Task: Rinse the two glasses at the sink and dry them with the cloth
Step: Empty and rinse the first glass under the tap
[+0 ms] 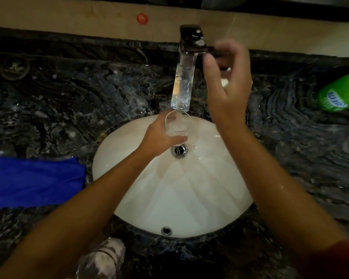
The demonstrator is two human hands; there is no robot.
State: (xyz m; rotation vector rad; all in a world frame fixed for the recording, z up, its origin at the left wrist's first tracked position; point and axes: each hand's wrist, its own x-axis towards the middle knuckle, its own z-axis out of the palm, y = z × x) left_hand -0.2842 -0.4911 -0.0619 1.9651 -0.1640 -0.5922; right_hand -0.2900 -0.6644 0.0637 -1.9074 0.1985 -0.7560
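My left hand (159,135) grips a clear glass (176,123) under the spout of the chrome tap (183,85), over the white basin (189,194). Water runs into the glass. My right hand (228,83) hovers beside the tap's lever with its fingers loosely spread, holding nothing. A second clear glass (103,258) lies on its side on the dark marble counter at the near edge, left of the basin's front. The blue cloth (32,184) lies flat on the counter to the left of the basin.
A green bottle (340,93) lies on the counter at the far right. The drain (179,151) sits just below the held glass. Dark marble counter (69,101) surrounds the basin; a beige wall strip with a red sticker (142,18) runs behind the tap.
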